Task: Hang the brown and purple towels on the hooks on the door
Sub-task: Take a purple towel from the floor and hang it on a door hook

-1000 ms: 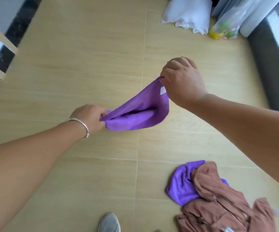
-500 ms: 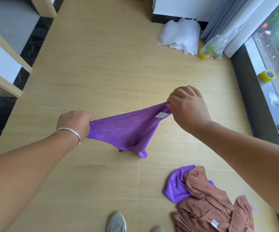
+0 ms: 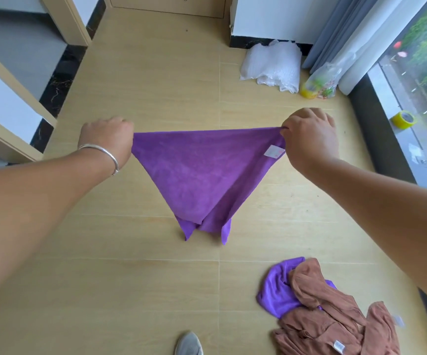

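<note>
Two hands hold one purple towel (image 3: 202, 175) stretched in the air in the middle of the frame: the left hand (image 3: 106, 138) grips its left corner with curled fingers, and the right hand (image 3: 307, 134) pinches its right corner, just beside a small white label (image 3: 273, 151). The towel hangs down in a triangle above the wooden floor (image 3: 156, 85). In the lower right of the frame, a second purple towel (image 3: 276, 293) lies on the floor, partly under a heap of brown towels (image 3: 335, 319).

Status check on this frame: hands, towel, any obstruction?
Left hand and right hand each grip a top corner. Purple towel stretched taut, off the floor. Hooks not in view. Nothing in the way.
</note>
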### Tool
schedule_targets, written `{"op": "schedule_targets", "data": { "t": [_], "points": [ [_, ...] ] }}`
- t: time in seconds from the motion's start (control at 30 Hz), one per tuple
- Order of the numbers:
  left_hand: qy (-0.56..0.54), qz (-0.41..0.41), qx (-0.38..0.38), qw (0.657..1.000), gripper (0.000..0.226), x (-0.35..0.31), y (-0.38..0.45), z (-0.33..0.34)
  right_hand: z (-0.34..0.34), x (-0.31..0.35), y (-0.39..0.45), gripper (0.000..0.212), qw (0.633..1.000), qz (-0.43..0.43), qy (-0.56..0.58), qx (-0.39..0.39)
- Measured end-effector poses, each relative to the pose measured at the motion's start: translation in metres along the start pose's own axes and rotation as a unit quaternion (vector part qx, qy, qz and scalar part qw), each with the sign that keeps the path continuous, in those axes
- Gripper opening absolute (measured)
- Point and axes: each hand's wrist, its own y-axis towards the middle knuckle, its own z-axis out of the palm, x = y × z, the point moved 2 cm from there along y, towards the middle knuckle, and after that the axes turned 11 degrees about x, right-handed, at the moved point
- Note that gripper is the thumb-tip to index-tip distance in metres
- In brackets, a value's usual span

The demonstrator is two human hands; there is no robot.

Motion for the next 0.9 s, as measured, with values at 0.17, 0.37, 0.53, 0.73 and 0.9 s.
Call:
{"op": "schedule_targets", "data": {
  "t": [0.17,0.37,0.53,0.73,0.9],
  "points": [
    [-0.005,0.011,-0.072,0.997,0.020,0.016,-0.025,-0.056,-0.041,-0.003,-0.013,0.028,0.999,0.000,0.017,-0.044],
    [-0.031,0.032,-0.082,0.996,0.023,0.020,-0.111,-0.071,-0.053,-0.013,-0.089,0.025,0.996,-0.069,0.033,-0.053],
    [-0.051,0.118,-0.012,0.992,0.014,-0.004,-0.213,-0.013,-0.010,-0.031,-0.201,0.017,0.995,-0.097,0.019,0.003],
    [-0.076,0.157,0.056,0.983,0.009,-0.043,-0.308,0.108,0.099,-0.042,-0.325,0.013,0.990,-0.103,0.028,0.088],
    [-0.075,0.197,0.130,0.969,0.021,-0.074,-0.359,0.219,0.191,-0.041,-0.405,0.026,0.974,-0.088,0.053,0.200]
  ]
}}
